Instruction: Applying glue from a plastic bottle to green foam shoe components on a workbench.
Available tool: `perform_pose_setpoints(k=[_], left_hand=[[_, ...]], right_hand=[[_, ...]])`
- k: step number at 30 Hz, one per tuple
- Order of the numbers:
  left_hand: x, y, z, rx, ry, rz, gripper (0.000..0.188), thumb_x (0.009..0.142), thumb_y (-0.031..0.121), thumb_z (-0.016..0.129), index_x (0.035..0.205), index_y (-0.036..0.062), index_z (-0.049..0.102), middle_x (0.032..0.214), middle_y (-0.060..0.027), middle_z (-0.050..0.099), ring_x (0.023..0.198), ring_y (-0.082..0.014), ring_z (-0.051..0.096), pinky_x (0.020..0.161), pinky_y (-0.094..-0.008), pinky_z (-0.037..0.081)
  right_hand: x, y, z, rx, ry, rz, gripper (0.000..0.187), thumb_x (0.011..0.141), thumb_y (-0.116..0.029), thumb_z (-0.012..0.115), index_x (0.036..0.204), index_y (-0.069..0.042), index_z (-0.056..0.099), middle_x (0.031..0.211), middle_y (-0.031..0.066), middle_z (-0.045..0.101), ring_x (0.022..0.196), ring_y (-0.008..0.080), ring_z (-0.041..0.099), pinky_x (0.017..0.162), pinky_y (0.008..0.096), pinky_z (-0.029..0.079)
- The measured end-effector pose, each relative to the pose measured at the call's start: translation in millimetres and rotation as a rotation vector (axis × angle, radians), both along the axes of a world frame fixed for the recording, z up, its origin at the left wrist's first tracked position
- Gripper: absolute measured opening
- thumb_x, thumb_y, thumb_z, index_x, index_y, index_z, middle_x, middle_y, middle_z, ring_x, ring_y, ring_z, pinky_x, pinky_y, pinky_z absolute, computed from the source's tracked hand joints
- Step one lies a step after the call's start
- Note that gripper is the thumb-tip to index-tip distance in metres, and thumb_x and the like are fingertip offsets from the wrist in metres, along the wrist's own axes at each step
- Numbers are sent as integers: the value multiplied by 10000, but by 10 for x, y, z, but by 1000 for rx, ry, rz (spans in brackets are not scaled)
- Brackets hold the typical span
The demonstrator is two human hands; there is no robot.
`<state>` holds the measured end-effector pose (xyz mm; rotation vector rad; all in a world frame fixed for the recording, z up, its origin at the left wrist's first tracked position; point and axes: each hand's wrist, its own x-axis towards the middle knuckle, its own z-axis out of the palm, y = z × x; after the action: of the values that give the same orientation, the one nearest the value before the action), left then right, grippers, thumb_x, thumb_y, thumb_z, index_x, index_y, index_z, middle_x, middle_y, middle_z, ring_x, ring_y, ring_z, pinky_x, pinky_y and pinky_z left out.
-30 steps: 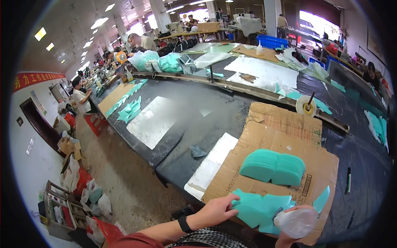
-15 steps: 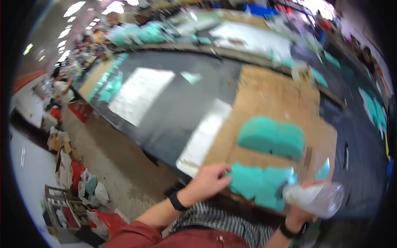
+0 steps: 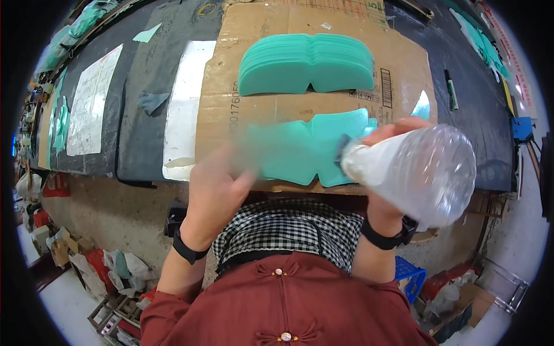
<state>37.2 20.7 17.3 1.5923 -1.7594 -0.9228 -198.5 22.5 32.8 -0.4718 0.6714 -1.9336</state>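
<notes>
The right hand [image 3: 398, 128] wraps its grip around a tilted clear plastic bottle [image 3: 430, 173] above a green sheet [image 3: 329, 144] on flattened cardboard [image 3: 407, 55]; the blurred left hand's [image 3: 216, 190] grip cannot be made out.

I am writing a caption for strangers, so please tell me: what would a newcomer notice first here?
Probably the large clear bottle, in the right hand at the right end of the flat green pieces. Next, the thick green stack, farther back on the brown cardboard. Then the left hand, partly blurred, at the left end of the flat green pieces.
</notes>
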Motion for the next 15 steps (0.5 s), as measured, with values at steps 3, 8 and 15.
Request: perform_pose_setpoints(k=[3,8,15], left_hand=[[52,-26,0,-57,35,-6,210,842,73,748,1015,1,654,702,-36,589,626,-68,536,562,-251,438],[143,-216,38,148,221,106,187,872,58,741,1024,3,647,734,19,593,659,-44,533,590,-223,427],[150,-57,7,16,-103,44,188,880,112,719,999,19,607,690,-63,583,611,-132,553,551,-314,458]], right_hand=[[183,17,103,144,484,293,540,1005,-485,548,1175,27,564,853,177,664,747,252,661,685,358,554],[-12,-167,109,47,726,176,569,1003,-521,533,1197,13,546,859,154,661,739,223,636,710,356,537],[-168,-291,76,-160,319,131,541,1008,-462,548,1295,-5,507,1049,132,623,920,267,606,869,424,512]])
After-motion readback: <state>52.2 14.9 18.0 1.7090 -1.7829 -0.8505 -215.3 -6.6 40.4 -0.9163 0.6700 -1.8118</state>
